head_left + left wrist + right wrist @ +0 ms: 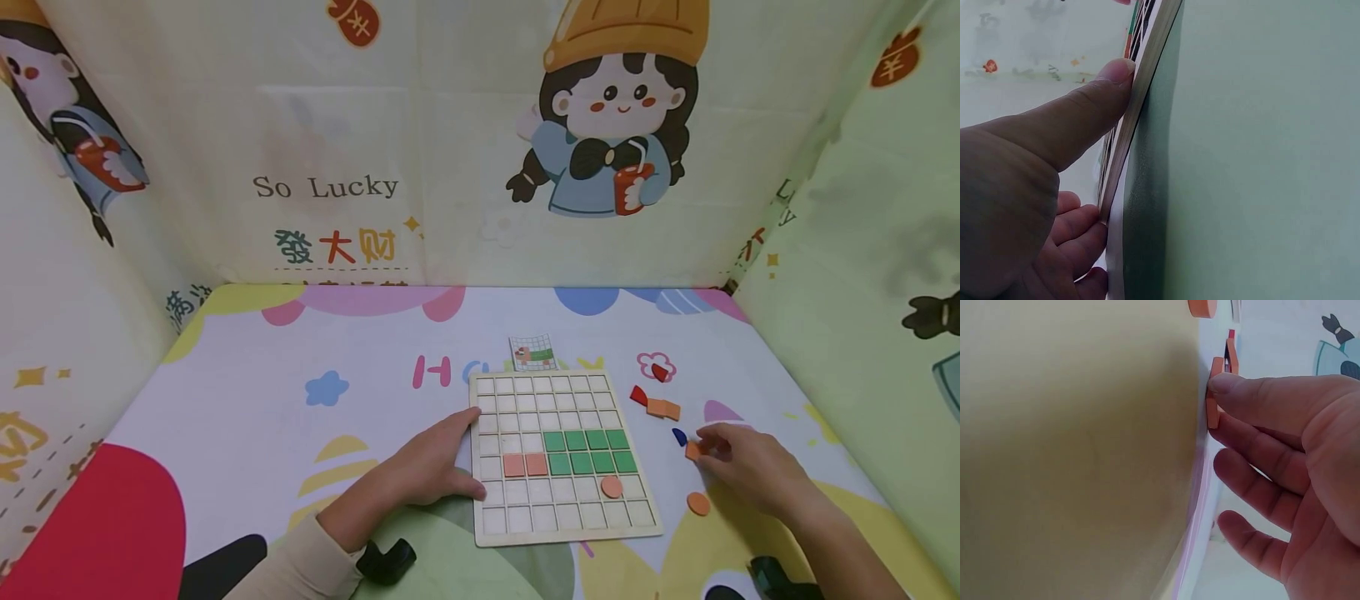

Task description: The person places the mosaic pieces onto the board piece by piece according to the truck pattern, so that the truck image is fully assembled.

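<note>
A wooden grid board (495,533) lies on the table. Green square tiles (588,452), two salmon-orange square tiles (524,465) and a round orange tile (611,487) are on it. My left hand (420,467) rests against the board's left edge, thumb and index finger spread apart; the left wrist view shows the thumb (1094,103) straight against that edge. To the right of the board, my right hand (753,467) pinches an orange square tile (1213,415) between thumb and fingers, at the tabletop. The other fingers are loosely bent.
Beside my right hand lie a dark blue half-round tile (679,436) and a round orange tile (698,504). Farther back are orange squares (663,409) and red pieces (638,396). A small pattern card (533,343) sits behind the board. Printed cloth walls (465,150) surround the table.
</note>
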Demonstrator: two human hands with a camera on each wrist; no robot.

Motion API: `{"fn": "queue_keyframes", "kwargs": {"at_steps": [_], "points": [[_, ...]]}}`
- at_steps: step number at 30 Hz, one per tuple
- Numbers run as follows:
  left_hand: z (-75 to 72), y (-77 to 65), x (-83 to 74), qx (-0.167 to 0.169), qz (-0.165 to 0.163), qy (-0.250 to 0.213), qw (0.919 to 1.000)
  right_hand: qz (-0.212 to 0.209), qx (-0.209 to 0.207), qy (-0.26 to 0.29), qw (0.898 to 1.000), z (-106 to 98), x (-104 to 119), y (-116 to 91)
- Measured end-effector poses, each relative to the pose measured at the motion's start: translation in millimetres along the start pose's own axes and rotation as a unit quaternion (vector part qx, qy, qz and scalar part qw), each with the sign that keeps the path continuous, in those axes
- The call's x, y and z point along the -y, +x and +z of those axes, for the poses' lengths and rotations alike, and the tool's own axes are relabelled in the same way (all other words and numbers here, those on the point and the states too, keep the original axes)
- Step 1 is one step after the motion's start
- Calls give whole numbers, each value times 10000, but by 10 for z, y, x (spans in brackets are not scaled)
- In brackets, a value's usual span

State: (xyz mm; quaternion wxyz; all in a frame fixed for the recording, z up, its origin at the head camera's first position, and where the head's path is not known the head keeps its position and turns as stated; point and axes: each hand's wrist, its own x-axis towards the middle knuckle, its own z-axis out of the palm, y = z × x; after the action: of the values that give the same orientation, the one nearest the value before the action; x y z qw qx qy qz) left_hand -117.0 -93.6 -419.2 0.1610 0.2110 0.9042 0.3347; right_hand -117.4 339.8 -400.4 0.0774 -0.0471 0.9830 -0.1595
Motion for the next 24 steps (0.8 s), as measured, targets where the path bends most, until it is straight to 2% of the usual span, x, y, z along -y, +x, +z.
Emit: {"fn": "queue_keyframes", "kwargs": {"at_steps": [13, 18, 24], "points": [[1, 3, 4, -11, 17, 39, 10000, -42, 64, -96, 9999, -21, 35, -19], [5, 1, -1, -8, 33, 48, 10000, -321, -12, -146, 9994, -67, 121, -62], [12, 5, 7, -22, 23, 53, 10000, -806, -255, -336, 9959, -82, 323, -115]]}}
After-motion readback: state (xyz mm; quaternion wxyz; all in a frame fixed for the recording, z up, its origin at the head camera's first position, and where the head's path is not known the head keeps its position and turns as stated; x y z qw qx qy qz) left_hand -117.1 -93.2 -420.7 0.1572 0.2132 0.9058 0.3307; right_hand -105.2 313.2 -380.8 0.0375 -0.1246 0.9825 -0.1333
